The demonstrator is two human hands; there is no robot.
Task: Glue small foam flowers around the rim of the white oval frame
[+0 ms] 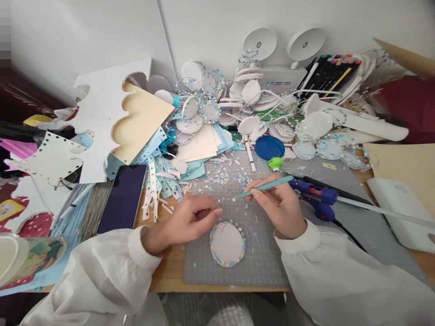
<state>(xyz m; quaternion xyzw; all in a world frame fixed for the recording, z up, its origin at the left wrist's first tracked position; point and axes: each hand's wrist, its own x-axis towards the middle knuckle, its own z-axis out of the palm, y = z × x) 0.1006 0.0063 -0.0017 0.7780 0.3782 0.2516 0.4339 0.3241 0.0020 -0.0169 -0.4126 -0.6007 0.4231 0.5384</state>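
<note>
My right hand (280,206) grips a pair of teal tweezers (272,184) between thumb and fingers. Their tips point left, down among small paper stars (220,176) scattered over the grey cutting mat (204,269). Whether a star is pinched in the tips is too small to tell. My left hand (190,219) is closed with curled fingers, its thumb and forefinger close together just above a white disc (227,244); anything between them is hidden. The disc lies flat on the mat, its rim wound with a garland of blue, yellow and white stars.
Beside my right hand lies a blue glue gun (314,192) with its cable. A blue lid (269,148) and green cap (275,163) stand behind. White discs (190,108) pile along the wall. At left are a phone (123,197), cut foam sheets (98,113) and a cup (30,258).
</note>
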